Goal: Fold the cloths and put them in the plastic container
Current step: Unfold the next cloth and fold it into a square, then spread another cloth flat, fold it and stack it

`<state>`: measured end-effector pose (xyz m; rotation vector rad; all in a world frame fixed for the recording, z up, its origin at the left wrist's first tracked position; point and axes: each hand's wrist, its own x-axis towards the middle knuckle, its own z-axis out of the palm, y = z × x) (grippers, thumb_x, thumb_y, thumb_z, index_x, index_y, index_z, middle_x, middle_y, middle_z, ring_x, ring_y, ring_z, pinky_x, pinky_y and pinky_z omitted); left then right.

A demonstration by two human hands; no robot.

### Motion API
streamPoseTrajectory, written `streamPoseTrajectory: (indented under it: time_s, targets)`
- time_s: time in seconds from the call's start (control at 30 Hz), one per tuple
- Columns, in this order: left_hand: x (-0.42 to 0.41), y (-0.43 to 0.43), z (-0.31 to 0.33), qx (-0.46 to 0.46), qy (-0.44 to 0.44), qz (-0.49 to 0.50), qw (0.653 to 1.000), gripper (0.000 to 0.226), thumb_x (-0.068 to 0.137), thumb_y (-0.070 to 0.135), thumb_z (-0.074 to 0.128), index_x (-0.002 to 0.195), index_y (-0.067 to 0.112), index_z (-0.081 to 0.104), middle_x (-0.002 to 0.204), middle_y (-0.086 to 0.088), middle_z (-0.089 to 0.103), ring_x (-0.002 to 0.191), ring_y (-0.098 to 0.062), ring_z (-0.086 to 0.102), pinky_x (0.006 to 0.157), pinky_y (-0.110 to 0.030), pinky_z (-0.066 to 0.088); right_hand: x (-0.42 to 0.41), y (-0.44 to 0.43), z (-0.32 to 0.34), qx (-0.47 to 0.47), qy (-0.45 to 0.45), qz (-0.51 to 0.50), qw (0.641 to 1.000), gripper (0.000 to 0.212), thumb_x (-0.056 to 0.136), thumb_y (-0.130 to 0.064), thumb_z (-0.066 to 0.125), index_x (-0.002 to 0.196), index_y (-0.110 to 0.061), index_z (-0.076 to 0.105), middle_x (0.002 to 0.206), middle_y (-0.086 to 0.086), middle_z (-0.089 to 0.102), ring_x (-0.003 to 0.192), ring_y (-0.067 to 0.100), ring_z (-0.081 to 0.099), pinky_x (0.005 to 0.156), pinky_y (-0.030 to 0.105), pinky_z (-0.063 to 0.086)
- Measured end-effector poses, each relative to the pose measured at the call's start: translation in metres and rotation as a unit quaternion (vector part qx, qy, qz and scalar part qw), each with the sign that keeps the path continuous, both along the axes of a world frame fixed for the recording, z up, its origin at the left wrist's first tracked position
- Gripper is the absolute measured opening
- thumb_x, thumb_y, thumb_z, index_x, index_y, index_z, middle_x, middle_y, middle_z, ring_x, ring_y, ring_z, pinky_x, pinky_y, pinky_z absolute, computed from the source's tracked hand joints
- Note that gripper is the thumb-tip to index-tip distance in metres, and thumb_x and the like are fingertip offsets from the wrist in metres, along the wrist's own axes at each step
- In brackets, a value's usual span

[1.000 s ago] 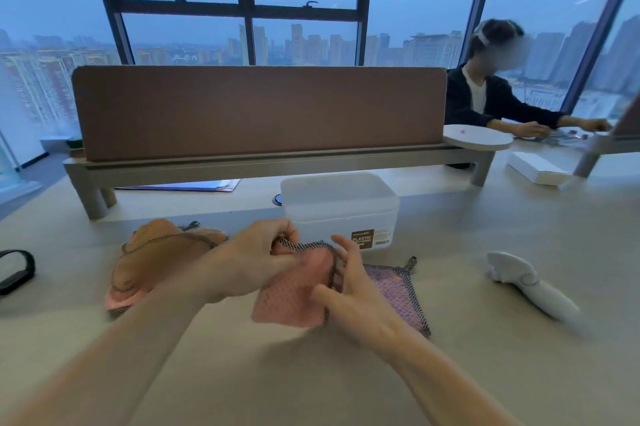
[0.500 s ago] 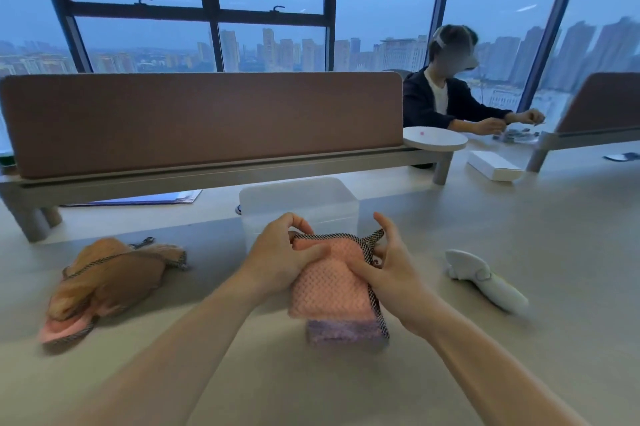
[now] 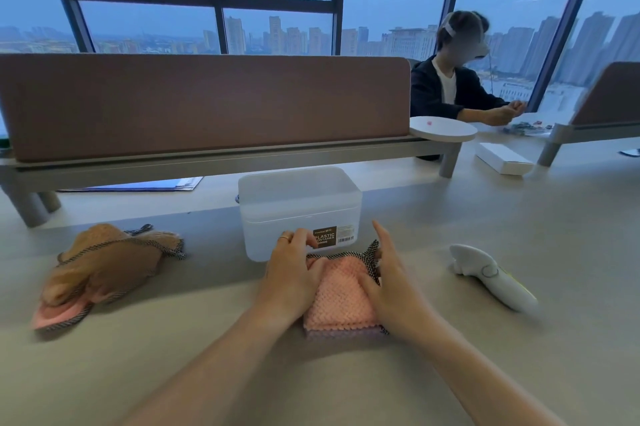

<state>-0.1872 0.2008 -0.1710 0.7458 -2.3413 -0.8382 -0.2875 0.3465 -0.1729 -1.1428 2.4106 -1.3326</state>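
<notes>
A pink waffle cloth with a black-and-white checked edge lies folded on the table, its purple underside showing at the near edge. My left hand rests on its left side with fingers curled over the far edge. My right hand holds the right side, thumb on the pink face and fingers by the checked corner. A frosted plastic container with its lid on stands just behind the cloth. A heap of brown and pink cloths lies to the left.
A white handheld controller lies on the table to the right. A brown desk divider on a raised shelf runs behind the container. Another person sits at the far right; a white box lies near them.
The pink cloth went from a spread sheet held up in both hands to a folded square lying flat on the table. Both hands came down onto it.
</notes>
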Motion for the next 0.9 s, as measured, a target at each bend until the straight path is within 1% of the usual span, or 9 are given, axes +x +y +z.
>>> streamPoseTrajectory:
  time_s: [0.13, 0.3, 0.33, 0.4, 0.5, 0.6, 0.67, 0.77, 0.9]
  targets:
    - [0.009, 0.011, 0.001, -0.075, 0.001, -0.034, 0.997, 0.031, 0.101, 0.027, 0.055, 0.131, 0.019, 0.058, 0.138, 0.001, 0.049, 0.129, -0.016, 0.046, 0.104, -0.021, 0.035, -0.003, 0.0, 0.008, 0.069, 0.101, -0.017, 0.992, 0.085, 0.096, -0.02, 0.062, 0.16, -0.029, 0.007, 0.15, 0.0, 0.046, 0.136, 0.018, 0.045, 0.11, 0.031, 0.038]
    - [0.01, 0.024, -0.025, -0.158, -0.216, -0.119, 0.956, 0.067, 0.101, 0.05, 0.016, 0.162, 0.022, 0.017, 0.171, 0.003, 0.013, 0.158, -0.016, 0.007, 0.127, -0.036, 0.013, 0.012, -0.011, 0.003, 0.191, 0.356, 0.002, 0.915, 0.066, 0.094, -0.037, 0.051, 0.152, -0.01, 0.037, 0.152, 0.008, 0.047, 0.136, 0.028, 0.046, 0.111, 0.041, 0.041]
    - [0.009, 0.021, -0.028, -0.163, -0.223, -0.129, 0.952, 0.078, 0.093, 0.055, 0.008, 0.163, 0.022, 0.013, 0.172, 0.003, 0.01, 0.158, -0.015, 0.002, 0.128, -0.038, 0.011, 0.014, -0.015, -0.007, 0.211, 0.364, 0.037, 0.907, 0.065, 0.099, -0.046, 0.032, 0.152, -0.01, 0.039, 0.156, 0.009, 0.044, 0.141, 0.028, 0.043, 0.116, 0.043, 0.036]
    - [0.013, 0.016, -0.03, -0.152, -0.228, -0.138, 0.952, 0.085, 0.085, 0.054, 0.003, 0.163, 0.022, 0.013, 0.172, 0.003, 0.008, 0.158, -0.014, -0.001, 0.128, -0.039, 0.008, 0.007, -0.016, -0.037, 0.277, 0.322, 0.095, 0.9, 0.1, 0.086, -0.063, -0.026, 0.16, -0.014, 0.021, 0.168, 0.004, 0.016, 0.155, 0.025, 0.018, 0.126, 0.04, 0.012]
    - [0.037, -0.004, -0.016, -0.103, -0.185, -0.169, 0.963, 0.056, 0.106, 0.038, 0.025, 0.16, 0.022, 0.026, 0.168, 0.002, 0.025, 0.155, -0.015, 0.019, 0.127, -0.036, 0.017, 0.001, -0.019, -0.045, 0.248, 0.317, 0.058, 0.913, 0.115, 0.074, -0.07, -0.037, 0.16, -0.017, 0.016, 0.165, -0.003, 0.01, 0.155, 0.018, 0.017, 0.122, 0.026, -0.004]
    - [0.087, -0.049, 0.006, -0.078, -0.115, -0.153, 0.978, 0.032, 0.105, 0.027, 0.043, 0.13, 0.026, 0.063, 0.124, 0.005, 0.07, 0.11, -0.013, 0.063, 0.1, -0.035, 0.05, 0.007, -0.019, -0.034, 0.303, 0.277, 0.036, 0.911, 0.133, 0.046, -0.076, -0.049, 0.16, -0.024, -0.002, 0.163, -0.017, -0.003, 0.151, 0.001, -0.004, 0.122, 0.026, -0.008]
    - [0.126, -0.093, 0.017, -0.129, -0.068, -0.034, 0.989, 0.02, 0.099, 0.025, 0.052, 0.106, 0.025, 0.071, 0.098, 0.008, 0.073, 0.087, -0.012, 0.065, 0.085, -0.038, 0.055, 0.007, -0.02, -0.028, 0.291, 0.27, 0.035, 0.917, 0.133, 0.054, -0.08, -0.043, 0.161, -0.024, 0.013, 0.167, -0.01, 0.008, 0.147, -0.004, -0.004, 0.123, 0.028, -0.006]
    - [0.173, -0.158, 0.026, -0.2, -0.066, 0.182, 0.96, 0.025, 0.092, 0.024, 0.063, 0.117, 0.027, 0.067, 0.115, 0.008, 0.066, 0.109, -0.015, 0.06, 0.098, -0.036, 0.05, 0.023, -0.013, -0.019, 0.22, 0.305, 0.018, 0.926, 0.094, 0.092, -0.074, 0.005, 0.141, -0.014, 0.058, 0.15, 0.009, 0.054, 0.144, 0.015, 0.033, 0.12, 0.031, 0.006]
    - [0.199, -0.207, 0.032, -0.133, -0.208, 0.209, 0.946, 0.037, 0.086, 0.022, 0.066, 0.121, 0.033, 0.07, 0.123, 0.005, 0.069, 0.117, -0.021, 0.06, 0.102, -0.039, 0.047, 0.053, -0.036, -0.007, 0.145, 0.379, 0.017, 0.914, 0.075, 0.095, -0.067, 0.024, 0.142, -0.018, 0.056, 0.153, 0.01, 0.049, 0.143, 0.026, 0.038, 0.121, 0.04, 0.012]
